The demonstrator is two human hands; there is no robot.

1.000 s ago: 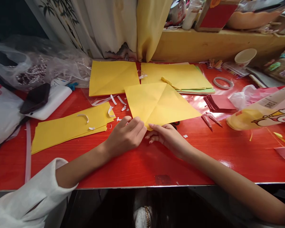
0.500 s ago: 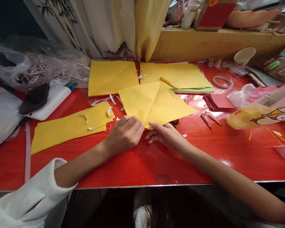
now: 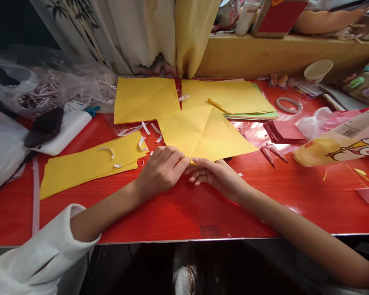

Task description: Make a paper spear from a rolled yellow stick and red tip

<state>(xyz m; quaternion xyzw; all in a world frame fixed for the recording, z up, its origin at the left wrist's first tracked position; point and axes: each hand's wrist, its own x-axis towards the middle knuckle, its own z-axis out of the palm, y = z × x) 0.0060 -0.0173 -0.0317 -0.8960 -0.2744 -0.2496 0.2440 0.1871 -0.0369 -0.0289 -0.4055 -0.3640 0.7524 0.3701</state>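
Observation:
A creased sheet of yellow paper (image 3: 203, 131) is held up over the table by its near edge. My left hand (image 3: 164, 168) is closed on that edge, thumb and fingers pinching it. Right beside it, my right hand (image 3: 218, 176) pinches the same edge with the thumb on top and fingers beneath. The near edge looks slightly rolled or folded between the two thumbs. Beyond the sheet lie a yellow paper stack (image 3: 146, 100) and a second stack (image 3: 227, 96) with green sheets beneath, a thin yellow paper roll (image 3: 219, 106) resting on it.
Yellow strips (image 3: 89, 170) with white paper scraps lie left on the red table (image 3: 172, 217). A dark phone (image 3: 44, 128) rests on a white box. On the right are a tape roll (image 3: 289, 105), dark red paper squares (image 3: 289, 130), small cones (image 3: 272, 155) and a plastic cup (image 3: 341, 143).
The yellow sheet has shifted slightly right and tilted, now covering more of the dark scissor-like handles behind it. Both hands keep their pinch, with the left knuckles a little higher.

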